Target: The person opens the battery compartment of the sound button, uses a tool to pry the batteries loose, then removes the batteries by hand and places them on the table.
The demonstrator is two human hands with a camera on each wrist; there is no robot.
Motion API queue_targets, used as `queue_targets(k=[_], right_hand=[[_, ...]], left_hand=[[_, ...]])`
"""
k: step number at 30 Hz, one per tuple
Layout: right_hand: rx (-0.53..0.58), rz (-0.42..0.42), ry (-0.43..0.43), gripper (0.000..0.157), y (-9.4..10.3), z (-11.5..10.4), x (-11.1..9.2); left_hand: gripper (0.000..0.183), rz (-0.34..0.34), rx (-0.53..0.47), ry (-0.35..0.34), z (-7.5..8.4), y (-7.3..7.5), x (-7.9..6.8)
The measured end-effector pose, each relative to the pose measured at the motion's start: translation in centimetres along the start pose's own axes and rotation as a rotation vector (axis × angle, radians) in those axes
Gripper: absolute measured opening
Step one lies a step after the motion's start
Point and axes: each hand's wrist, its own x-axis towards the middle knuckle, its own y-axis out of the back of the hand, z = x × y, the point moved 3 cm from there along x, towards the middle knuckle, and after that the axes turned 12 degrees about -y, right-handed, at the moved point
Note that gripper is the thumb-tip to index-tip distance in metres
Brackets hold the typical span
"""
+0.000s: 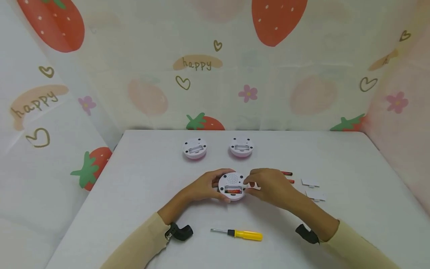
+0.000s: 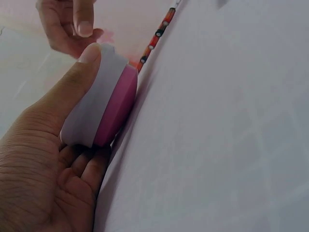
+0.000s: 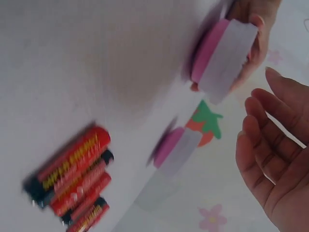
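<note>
My left hand (image 1: 204, 186) grips a round white-and-pink battery device (image 1: 232, 178) by its left side, thumb over the white face. The device's open battery compartment faces up, and a red battery (image 1: 233, 191) lies in it. In the left wrist view the pink half (image 2: 117, 106) is turned toward the tabletop, with fingers curled beneath. My right hand (image 1: 270, 186) is at the device's right edge. The right wrist view shows this hand (image 3: 280, 150) with fingers loosely bent, apart from the device (image 3: 227, 60) and with nothing between them.
Two similar devices, one on the left (image 1: 195, 147) and one on the right (image 1: 241, 146), sit farther back, compartments up. Several red-and-black batteries (image 3: 72, 164) lie beyond my right hand. Two white covers (image 1: 309, 182) are to the right. A yellow-handled screwdriver (image 1: 248, 235) lies in front.
</note>
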Motion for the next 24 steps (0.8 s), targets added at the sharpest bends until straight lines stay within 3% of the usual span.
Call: queue_targets(k=[14,24], right_hand=[[0.095,0.015,0.054,0.019,-2.0,-1.2,0.8],[0.114,0.014,0.026,0.012,-2.2,-1.4,1.0]], left_hand=[[0.089,0.001,-0.013,0.005,0.0,-0.1,0.1],[0.089,0.003,-0.023,0.006,-0.1,-0.1,-0.1]])
